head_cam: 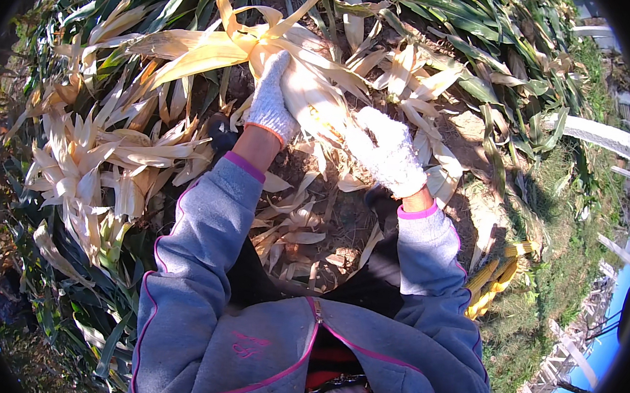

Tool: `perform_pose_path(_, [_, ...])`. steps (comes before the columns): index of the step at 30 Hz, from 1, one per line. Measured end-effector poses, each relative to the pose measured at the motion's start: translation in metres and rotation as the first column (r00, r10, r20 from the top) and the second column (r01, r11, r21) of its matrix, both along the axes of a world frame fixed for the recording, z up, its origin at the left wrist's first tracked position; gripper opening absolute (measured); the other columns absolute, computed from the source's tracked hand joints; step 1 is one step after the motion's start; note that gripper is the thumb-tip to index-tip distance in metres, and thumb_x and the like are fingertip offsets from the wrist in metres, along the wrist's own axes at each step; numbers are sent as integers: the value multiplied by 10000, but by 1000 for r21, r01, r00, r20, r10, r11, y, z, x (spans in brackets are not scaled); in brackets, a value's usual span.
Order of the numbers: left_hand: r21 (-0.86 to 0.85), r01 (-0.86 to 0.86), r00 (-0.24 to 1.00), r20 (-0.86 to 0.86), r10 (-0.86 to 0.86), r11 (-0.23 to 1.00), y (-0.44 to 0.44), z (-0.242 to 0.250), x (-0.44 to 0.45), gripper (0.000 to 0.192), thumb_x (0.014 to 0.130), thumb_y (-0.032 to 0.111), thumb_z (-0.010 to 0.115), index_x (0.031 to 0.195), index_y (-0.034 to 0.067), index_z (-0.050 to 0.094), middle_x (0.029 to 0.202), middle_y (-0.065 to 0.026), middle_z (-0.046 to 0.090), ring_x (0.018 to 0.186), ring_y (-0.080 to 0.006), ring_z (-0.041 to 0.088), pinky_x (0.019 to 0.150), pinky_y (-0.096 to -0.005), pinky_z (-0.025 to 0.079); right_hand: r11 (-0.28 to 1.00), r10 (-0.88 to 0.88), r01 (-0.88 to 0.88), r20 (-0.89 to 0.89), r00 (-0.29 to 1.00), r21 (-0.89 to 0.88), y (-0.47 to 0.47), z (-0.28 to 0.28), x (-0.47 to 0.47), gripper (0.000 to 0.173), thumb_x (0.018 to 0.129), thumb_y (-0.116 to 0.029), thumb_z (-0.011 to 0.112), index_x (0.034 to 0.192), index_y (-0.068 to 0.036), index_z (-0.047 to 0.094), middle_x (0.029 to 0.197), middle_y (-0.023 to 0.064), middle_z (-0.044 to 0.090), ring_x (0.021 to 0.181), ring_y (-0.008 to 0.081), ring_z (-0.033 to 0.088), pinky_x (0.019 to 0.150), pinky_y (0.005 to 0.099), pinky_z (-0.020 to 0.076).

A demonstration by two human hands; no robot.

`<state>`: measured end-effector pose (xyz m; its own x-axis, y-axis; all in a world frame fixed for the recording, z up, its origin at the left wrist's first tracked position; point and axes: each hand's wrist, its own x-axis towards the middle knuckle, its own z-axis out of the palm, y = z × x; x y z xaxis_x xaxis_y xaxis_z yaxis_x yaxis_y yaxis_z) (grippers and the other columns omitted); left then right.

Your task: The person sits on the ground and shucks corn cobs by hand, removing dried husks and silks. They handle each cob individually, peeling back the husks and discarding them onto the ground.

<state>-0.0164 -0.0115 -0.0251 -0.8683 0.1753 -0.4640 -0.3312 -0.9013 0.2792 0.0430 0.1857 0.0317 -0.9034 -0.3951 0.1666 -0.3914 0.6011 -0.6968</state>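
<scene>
An ear of corn in its dry, pale husk [307, 89] lies slantwise between my two hands, with a little yellow showing near its lower right end. My left hand [272, 97], in a white knit glove, grips the husk near its upper left end, where long dry leaves fan out. At the other end is my right hand [387, 149], gloved the same way; its fingers meet the tip of the husk. Strong sunlight washes out the right glove, so whether those fingers pinch the husk is unclear.
Loose dry husks [83, 175] are heaped at the left, more husks [290, 233] on the soil between my legs. Several husked yellow cobs [492, 283] lie at the right beside grass [538, 299]. Green corn stalks [469, 26] spread across the far side. White posts [599, 134] stand at the right.
</scene>
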Motion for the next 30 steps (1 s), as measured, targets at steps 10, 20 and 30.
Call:
perform_pose_path(10, [44,113,990,86,-116,993,7,-1,7,422,911,355,574,1209,65,501,1110,-129,608,975,-282,618,844,-449,535,984,-175,178,131,976,-10,3,-2,-8,295,902,-224,574,1100,-8,602,950,145,648,851,278,623,751,326,487])
perform_pose_path(20, [84,107,991,65,-113,991,9,7,6,351,881,365,613,1075,79,549,966,-102,629,816,-255,640,706,-389,569,863,-53,310,538,841,-399,4,9,-12,449,875,-207,611,1262,0,517,1179,77,586,994,149,563,854,281,468])
perform_pose_path(30, [187,160,987,-35,-156,969,4,7,7,337,918,342,556,1117,72,533,1002,-119,635,870,-269,646,755,-400,569,933,63,90,402,913,-349,3,1,-13,448,828,-142,681,1249,-45,563,1247,77,558,1124,154,518,947,286,437])
